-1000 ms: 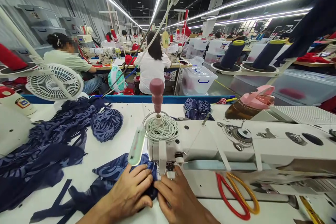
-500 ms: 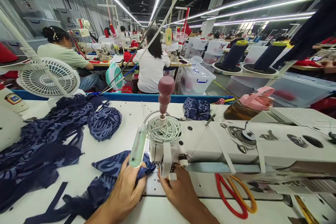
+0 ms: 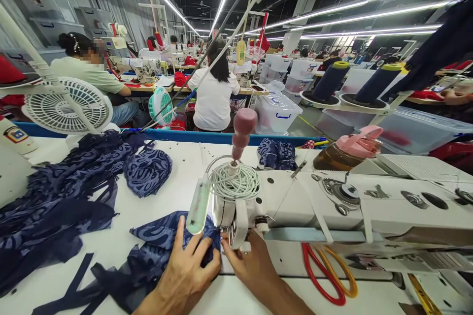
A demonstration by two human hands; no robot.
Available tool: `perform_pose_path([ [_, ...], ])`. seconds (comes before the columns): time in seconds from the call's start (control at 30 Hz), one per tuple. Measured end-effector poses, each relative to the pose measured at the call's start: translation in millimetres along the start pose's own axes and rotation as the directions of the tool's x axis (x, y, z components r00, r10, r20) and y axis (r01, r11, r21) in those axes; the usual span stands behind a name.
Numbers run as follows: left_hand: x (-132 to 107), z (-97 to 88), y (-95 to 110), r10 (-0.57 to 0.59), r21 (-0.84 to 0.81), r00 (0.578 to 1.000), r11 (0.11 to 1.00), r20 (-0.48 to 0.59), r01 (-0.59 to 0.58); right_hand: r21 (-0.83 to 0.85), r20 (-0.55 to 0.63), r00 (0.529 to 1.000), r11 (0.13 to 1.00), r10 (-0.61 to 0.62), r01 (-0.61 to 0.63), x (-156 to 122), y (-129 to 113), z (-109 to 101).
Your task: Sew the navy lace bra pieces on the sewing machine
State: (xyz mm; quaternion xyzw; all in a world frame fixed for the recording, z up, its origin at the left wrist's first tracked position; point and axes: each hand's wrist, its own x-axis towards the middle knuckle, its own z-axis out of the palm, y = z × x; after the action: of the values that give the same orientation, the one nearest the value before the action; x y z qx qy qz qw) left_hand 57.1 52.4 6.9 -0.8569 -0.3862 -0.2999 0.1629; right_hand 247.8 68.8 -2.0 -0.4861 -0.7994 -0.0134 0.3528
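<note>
On the sewing machine bed, my left hand (image 3: 190,266) lies over dark blue patterned fabric (image 3: 158,229), its fingers spread and pressing the cloth flat. The fabric reaches the presser foot (image 3: 226,234) at the machine head. Close on the other side of the foot is my right hand (image 3: 256,266), its thumb pointing at the fabric's edge. The machine head hides most of the right fingers, so what they grip cannot be made out. A pale green lamp (image 3: 198,206) glows just above my left fingertips.
Dark blue fabric pieces (image 3: 74,192) are heaped at left, beside a patterned cup-shaped piece (image 3: 148,172). Scissors with red and orange handles (image 3: 325,275) lie at right under the machine arm. A pink-lidded bottle (image 3: 347,150) stands behind it. Two people sit at machines ahead.
My left hand has shifted slightly right and its fingers have spread out over the fabric. My right hand stays almost in place by the presser foot. The view has shifted slightly.
</note>
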Motion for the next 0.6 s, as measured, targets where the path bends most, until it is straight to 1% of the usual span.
perform_pose_path([
  [0.07, -0.4, -3.6, -0.7, -0.021, -0.003, 1.000, 1.000, 0.015, 0.021, -0.021, 0.033, 0.999, 0.999, -0.035, 0.036, -1.2, 0.6, 0.6],
  [0.2, -3.8, -9.9, -1.0, -0.030, -0.035, 0.993, 0.999, 0.114, 0.034, -0.042, 0.094, 0.988, 0.991, -0.123, 0.128, -2.3, 0.5, -3.6],
  [0.27, -5.9, -10.7, 0.2, -0.060, -0.018, 0.991, 0.998, 0.123, 0.063, -0.055, 0.114, 0.983, 0.987, -0.146, 0.153, -1.2, -0.9, -5.0],
  [0.3, -6.9, -10.3, 1.0, -0.066, -0.003, 0.992, 0.998, 0.109, 0.067, -0.063, 0.124, 0.981, 0.985, -0.150, 0.159, -0.1, -2.0, -5.1],
  [0.33, -7.9, -9.4, 1.6, -0.047, 0.008, 0.995, 0.999, 0.089, 0.047, -0.073, 0.134, 0.980, 0.984, -0.150, 0.161, 1.3, -3.3, -5.0],
  [0.4, -9.9, -6.5, 2.3, 0.041, 0.025, 0.998, 0.999, 0.054, -0.042, -0.090, 0.153, 0.977, 0.983, -0.146, 0.161, 4.4, -6.8, -4.2],
  [0.43, -10.8, -4.9, 2.4, 0.080, 0.032, 0.996, 0.996, 0.050, -0.082, -0.097, 0.162, 0.976, 0.982, -0.143, 0.160, 5.9, -8.7, -3.9],
  [0.47, -11.6, -3.6, 2.4, 0.096, 0.039, 0.994, 0.994, 0.051, -0.098, -0.103, 0.169, 0.976, 0.982, -0.140, 0.159, 7.2, -10.8, -3.8],
  [0.5, -12.2, -2.7, 2.6, 0.081, 0.044, 0.995, 0.996, 0.062, -0.084, -0.107, 0.175, 0.975, 0.982, -0.137, 0.157, 8.0, -12.9, -4.0],
  [0.6, -12.8, -2.9, 4.5, -0.038, 0.050, 0.994, 0.998, 0.103, 0.033, -0.118, 0.182, 0.975, 0.982, -0.128, 0.151, 6.8, -18.0, -6.6],
])
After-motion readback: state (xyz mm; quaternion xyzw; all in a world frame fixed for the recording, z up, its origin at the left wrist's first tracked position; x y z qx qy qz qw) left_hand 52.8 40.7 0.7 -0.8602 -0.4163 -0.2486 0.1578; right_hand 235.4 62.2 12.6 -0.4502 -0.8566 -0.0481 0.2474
